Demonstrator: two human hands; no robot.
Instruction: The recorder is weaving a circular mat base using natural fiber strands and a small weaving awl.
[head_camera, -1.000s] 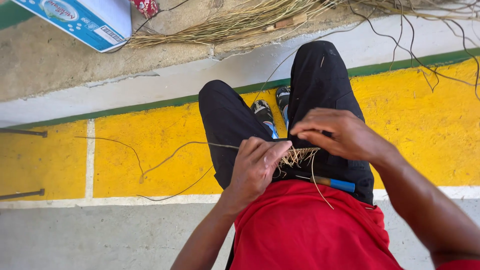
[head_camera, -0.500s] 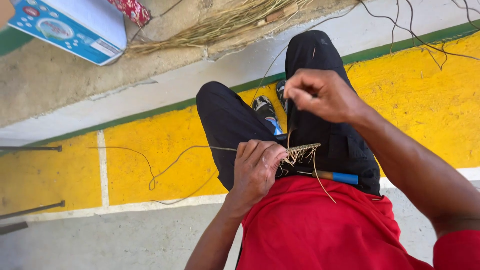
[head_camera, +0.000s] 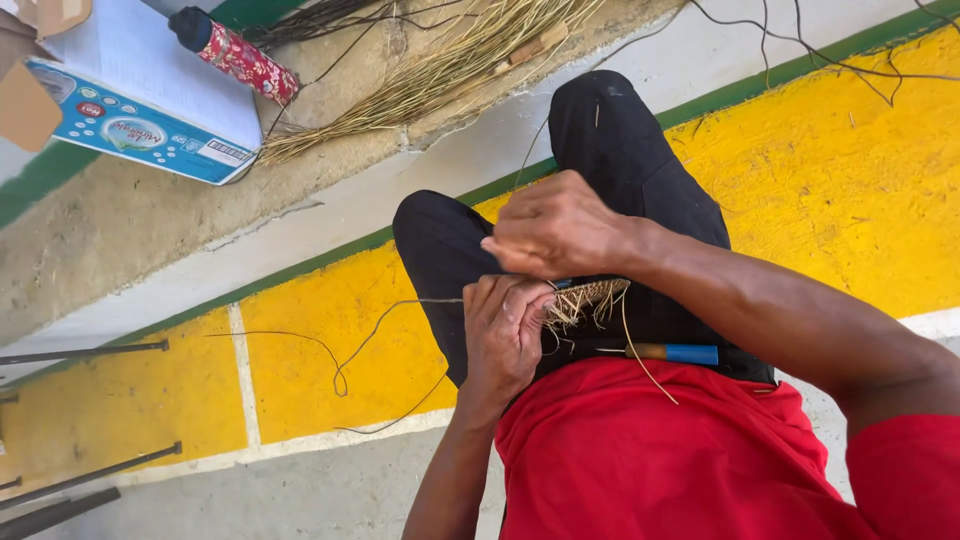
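I sit with black-trousered knees up and a red shirt at the bottom of view. My left hand (head_camera: 508, 330) grips a small piece of woven straw work (head_camera: 590, 299) in my lap, loose straw ends fringing its edge. My right hand (head_camera: 556, 228) is closed just above it, fingers pinched at a thin fibre strand (head_camera: 390, 312) that trails left over the yellow floor. A tool with a blue and wooden handle (head_camera: 668, 353) lies across my lap under the weave.
A bundle of dry straw (head_camera: 440, 70) lies on the concrete ledge ahead. A cardboard box (head_camera: 140, 95) with a patterned bottle (head_camera: 236, 55) on it stands at upper left. Thin metal rods (head_camera: 85, 352) poke in from the left. Dark wires (head_camera: 820, 45) cross upper right.
My right hand rose toward my knee half a second ago, then came back down next to my left hand at the weave. The camera tilted, showing more of the box.
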